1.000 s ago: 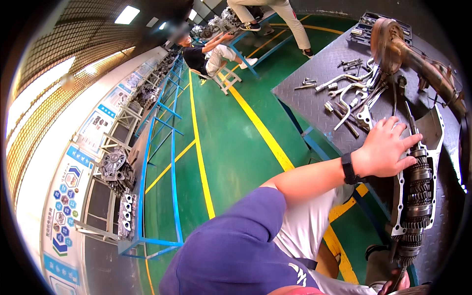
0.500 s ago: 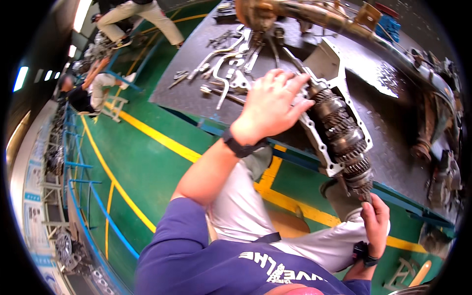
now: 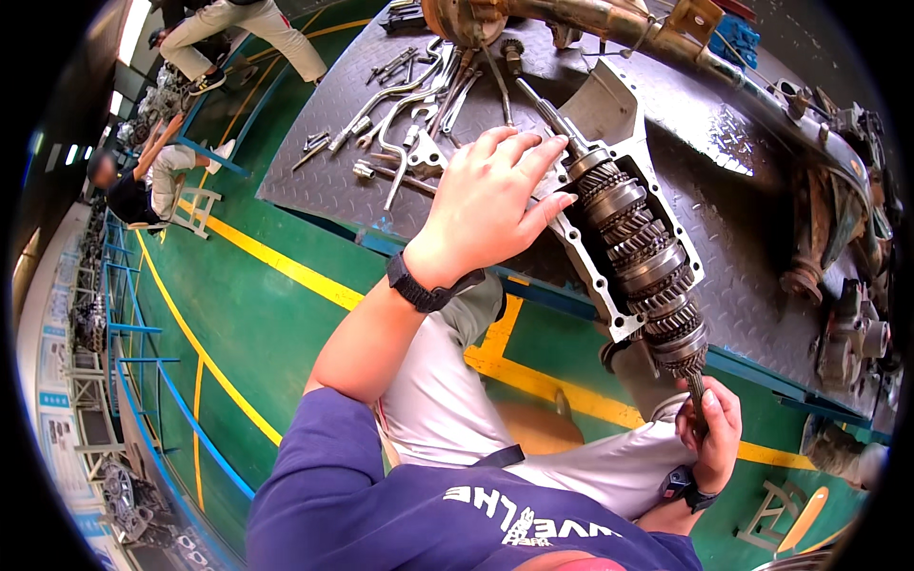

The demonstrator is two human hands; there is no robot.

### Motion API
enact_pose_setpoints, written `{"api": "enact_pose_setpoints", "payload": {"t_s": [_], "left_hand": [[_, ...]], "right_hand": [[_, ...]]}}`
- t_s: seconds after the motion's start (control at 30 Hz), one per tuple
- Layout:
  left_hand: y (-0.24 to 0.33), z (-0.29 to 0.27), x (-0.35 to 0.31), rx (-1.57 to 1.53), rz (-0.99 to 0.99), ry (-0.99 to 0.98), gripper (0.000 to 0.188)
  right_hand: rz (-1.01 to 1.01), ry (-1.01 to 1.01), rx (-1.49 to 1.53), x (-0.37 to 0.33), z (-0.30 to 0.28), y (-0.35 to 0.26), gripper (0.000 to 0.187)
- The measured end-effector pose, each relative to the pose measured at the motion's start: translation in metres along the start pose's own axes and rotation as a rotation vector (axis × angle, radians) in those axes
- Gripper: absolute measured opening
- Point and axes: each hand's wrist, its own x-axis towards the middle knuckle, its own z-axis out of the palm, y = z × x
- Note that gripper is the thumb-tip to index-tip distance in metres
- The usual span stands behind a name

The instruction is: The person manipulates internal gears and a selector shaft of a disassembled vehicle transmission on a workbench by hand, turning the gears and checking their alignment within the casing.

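An open gearbox housing in light grey metal lies tilted across the table's front edge, its near end jutting out. Along it runs a gear shaft stacked with several dark gears and rings; a thin rod end sticks out at the far side. My left hand grips the housing's left rim near its far end, thumb on the flange, the other fingertips beside the shaft; some fingers are partly hidden. At the near end, my right hand is closed around the splined tip of the shaft.
The table has a patterned metal top. Wrenches and bent handles lie left of the housing. A rusty axle spans the far side; a metal casting sits at right. Another person sits at far left beyond blue rails.
The view has shifted slightly, so the scene sits farther left. My right hand has wrapped farther around the splined tip. My left hand stays at the housing's rim.
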Motion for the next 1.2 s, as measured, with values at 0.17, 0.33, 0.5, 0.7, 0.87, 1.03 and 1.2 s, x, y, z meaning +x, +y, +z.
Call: {"api": "enact_pose_setpoints", "payload": {"t_s": [0.17,0.33,0.5,0.7,0.87,1.03,1.2], "left_hand": [[-0.001,0.0,0.001,0.014,0.0,-0.011,0.057],[0.0,-0.001,0.0,0.032,-0.008,-0.023,0.057],[0.0,-0.002,-0.002,0.033,-0.011,-0.029,0.057],[0.0,0.0,0.001,0.032,-0.004,-0.011,0.057],[-0.005,-0.003,-0.002,0.031,-0.023,0.0,0.058],[0.003,0.006,-0.002,-0.011,-0.051,0.017,0.057],[0.001,0.0,-0.008,0.011,-0.054,0.026,0.057]], "right_hand": [[-0.063,0.059,-0.195,-0.001,-0.003,0.004,0.042],[-0.236,0.221,-0.378,-0.004,0.014,0.009,0.038],[-0.341,0.165,-0.384,-0.005,0.005,0.007,0.047],[-0.13,0.113,-0.124,-0.011,0.002,0.009,0.052],[-0.095,0.178,-0.302,-0.007,0.0,0.014,0.03],[-0.354,0.341,-0.625,-0.018,-0.002,0.029,0.014],[-0.403,0.107,-0.585,-0.007,-0.006,0.018,0.034]]}}
